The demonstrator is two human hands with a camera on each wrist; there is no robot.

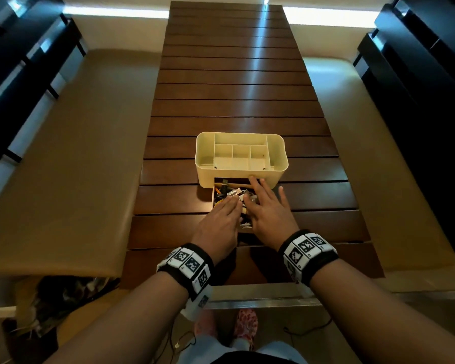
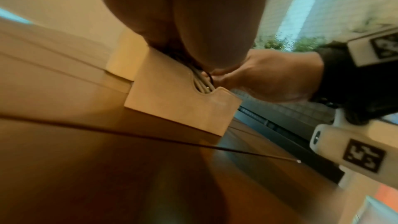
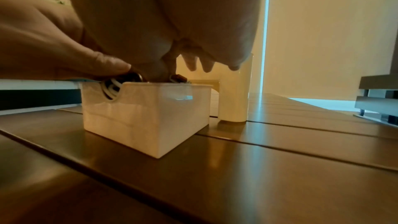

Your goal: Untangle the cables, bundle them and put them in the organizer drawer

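A cream organizer (image 1: 279, 153) with open top compartments stands on the slatted table. Its drawer (image 1: 212, 197) is pulled out toward me and is full of bundled cables (image 1: 231, 192) in black, white and orange. My left hand (image 1: 222, 216) lies flat over the near left part of the drawer, fingers straight on the cables. My right hand (image 1: 267, 206) lies flat over the right part, fingers stretched toward the organizer's front. In the left wrist view, white cables (image 2: 201, 84) show in the notch of the drawer (image 2: 172, 101). The right wrist view shows cable loops (image 3: 111, 89) under both hands above the drawer (image 3: 146, 117).
The dark wooden slatted table (image 1: 234, 88) runs away from me past the organizer. Beige benches (image 1: 63, 166) flank it on both sides. A heap of loose items (image 1: 63, 292) lies on the floor at the lower left, and thin wires (image 1: 184, 342) lie by my feet.
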